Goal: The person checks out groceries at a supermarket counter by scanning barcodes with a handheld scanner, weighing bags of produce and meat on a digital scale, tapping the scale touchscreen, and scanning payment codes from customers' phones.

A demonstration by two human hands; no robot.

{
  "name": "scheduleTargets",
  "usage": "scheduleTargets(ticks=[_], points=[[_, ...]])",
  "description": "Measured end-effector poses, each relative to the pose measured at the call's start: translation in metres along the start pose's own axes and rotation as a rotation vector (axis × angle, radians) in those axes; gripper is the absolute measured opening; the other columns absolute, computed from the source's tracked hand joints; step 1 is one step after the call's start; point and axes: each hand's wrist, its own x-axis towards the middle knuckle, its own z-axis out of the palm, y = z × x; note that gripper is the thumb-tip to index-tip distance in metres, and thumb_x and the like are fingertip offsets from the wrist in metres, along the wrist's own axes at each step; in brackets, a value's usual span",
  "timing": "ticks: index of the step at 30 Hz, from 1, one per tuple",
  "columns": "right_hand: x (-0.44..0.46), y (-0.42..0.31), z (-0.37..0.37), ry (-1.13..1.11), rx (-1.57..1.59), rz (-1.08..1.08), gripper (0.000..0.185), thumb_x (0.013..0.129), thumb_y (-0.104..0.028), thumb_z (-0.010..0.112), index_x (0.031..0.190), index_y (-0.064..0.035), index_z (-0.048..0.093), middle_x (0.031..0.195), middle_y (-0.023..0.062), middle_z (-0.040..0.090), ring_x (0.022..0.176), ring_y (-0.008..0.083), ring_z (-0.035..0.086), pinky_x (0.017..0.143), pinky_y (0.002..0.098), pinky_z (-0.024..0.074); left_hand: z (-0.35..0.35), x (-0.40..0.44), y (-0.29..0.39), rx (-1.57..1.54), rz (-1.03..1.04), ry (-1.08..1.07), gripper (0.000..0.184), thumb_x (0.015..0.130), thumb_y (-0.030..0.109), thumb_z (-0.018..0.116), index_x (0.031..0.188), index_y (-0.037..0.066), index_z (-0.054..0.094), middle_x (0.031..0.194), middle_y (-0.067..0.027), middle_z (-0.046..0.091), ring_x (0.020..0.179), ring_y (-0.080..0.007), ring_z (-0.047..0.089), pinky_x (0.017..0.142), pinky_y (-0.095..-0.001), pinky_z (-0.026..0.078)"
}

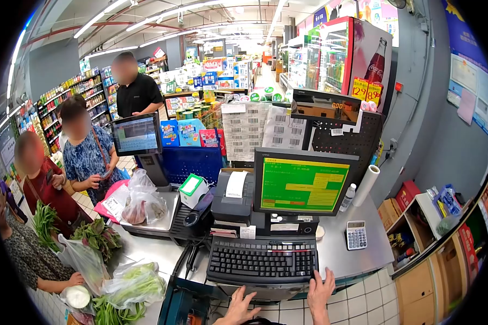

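Note:
My left hand (239, 309) is at the counter's front edge, just below the black keyboard (263, 261), fingers spread and holding nothing. At the keyboard's lower right corner is my right hand (320, 290), its fingers apart and no object in it. Whether its fingertips touch the keys I cannot tell. Behind the keyboard stands a monitor (305, 183) with a green and yellow screen. A receipt printer (232, 203) with a paper strip sits left of the monitor. Right of the keyboard lies a calculator (357, 236).
Bagged produce (144, 205) rests on the scale at left. Leafy greens (134, 284) in plastic bags cover the near left counter. Several people stand across it. A water bottle (348, 197) and a paper roll (366, 185) stand at right. A handheld scanner (191, 259) hangs by the counter edge.

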Motion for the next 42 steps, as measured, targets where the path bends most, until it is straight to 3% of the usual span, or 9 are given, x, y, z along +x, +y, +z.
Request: scheduleTargets(ticks=[4,5,8,11,18,25,30,34,42], points=[[0.011,-0.026,-0.026,-0.08,0.582,0.367,0.022,0.087,-0.019,0.057,0.103,-0.005,0.063,0.095,0.0166,0.063,0.089,0.0349,0.06,0.081,0.0444,0.0457,-0.024,-0.008,-0.017,-0.062,-0.125,-0.09,0.061,0.077,0.029,0.073,0.128,0.005,0.049,0.137,-0.0264,0.036,0.126,-0.0452,0.032,0.102,-0.0525,0.033],[0.005,-0.024,-0.016,-0.055,0.478,0.135,0.019,0.087,-0.021,0.058,0.094,-0.0033,0.063,0.078,0.0151,0.063,0.074,0.0347,0.061,0.069,0.0438,0.048,-0.029,-0.012,-0.025,0.008,-0.12,-0.06,0.06,0.078,0.027,0.073,0.128,0.005,0.049,0.131,-0.0252,0.042,0.12,-0.0421,0.04,0.098,-0.0497,0.038],[-0.021,-0.016,-0.001,-0.708,0.478,-0.117,0.036,0.089,-0.034,0.059,0.101,-0.001,0.065,0.095,0.021,0.066,0.086,0.0372,0.063,0.077,0.0416,0.049,-0.072,-0.006,-0.017,0.027,-0.218,-0.1,0.049,0.079,0.034,0.07,0.117,0.004,0.061,0.11,-0.0187,0.058,0.105,-0.0361,0.05,0.091,-0.0424,0.042],[-0.033,-0.021,-0.004,-0.947,0.358,-0.102,0.044,0.09,-0.043,0.055,0.101,-0.0024,0.068,0.095,0.0217,0.066,0.091,0.0377,0.063,0.082,0.0411,0.0485,-0.093,-0.007,-0.018,0.059,-0.352,-0.158,0.037,0.077,0.036,0.071,0.096,0.004,0.071,0.082,-0.0161,0.067,0.093,-0.0355,0.058,0.083,-0.042,0.048],[-0.01,-0.002,0.011,-1.553,0.375,0.12,0.055,0.09,-0.056,0.049,0.102,-0.0071,0.071,0.095,0.0122,0.071,0.097,0.0269,0.066,0.088,0.0318,0.0489,-0.115,-0.012,-0.008,0.002,-0.432,-0.34,0.041,0.079,0.046,0.067,0.089,0.006,0.073,0.077,-0.0174,0.068,0.08,-0.0341,0.065,0.076,-0.0416,0.051],[0.013,-0.028,0.016,-1.089,0.444,0.146,0.046,0.088,-0.041,0.058,0.11,-0.0021,0.066,0.104,0.0201,0.067,0.1,0.0362,0.063,0.089,0.0386,0.0479,-0.098,0.032,-0.025,0.171,-0.074,-0.043,0.046,0.078,0.037,0.07,0.099,-0.004,0.067,0.089,-0.0186,0.067,0.092,-0.0369,0.058,0.085,-0.04,0.047],[-0.013,-0.021,0.036,-0.775,0.531,-0.005,0.042,0.085,-0.028,0.065,0.112,0.003,0.06,0.102,0.0187,0.065,0.09,0.0295,0.066,0.08,0.0366,0.0515,-0.126,0.078,-0.009,0.026,-0.316,0.059,0.029,0.08,0.031,0.07,0.074,0.003,0.066,0.067,-0.0107,0.066,0.062,-0.0281,0.064,0.058,-0.0372,0.049],[-0.024,-0.027,0.036,-0.845,0.52,0.012,0.046,0.084,-0.026,0.066,0.117,0.0031,0.056,0.109,0.0192,0.062,0.09,0.0288,0.065,0.08,0.0368,0.0512,-0.126,0.117,-0.024,0.328,-0.013,0.377,0.038,0.076,0.034,0.074,0.094,0.003,0.059,0.097,-0.0107,0.062,0.109,-0.0355,0.049,0.086,-0.0448,0.04],[-0.034,-0.063,0.023,-1.042,0.624,-0.09,0.047,0.087,-0.03,0.063,0.122,0.0004,0.053,0.111,0.0206,0.061,0.102,0.0314,0.061,0.087,0.0385,0.0489,-0.141,0.126,-0.025,0.177,-0.128,0.509,0.04,0.078,0.024,0.074,0.102,0.0,0.052,0.109,-0.0156,0.06,0.108,-0.0356,0.049,0.088,-0.0447,0.04]])
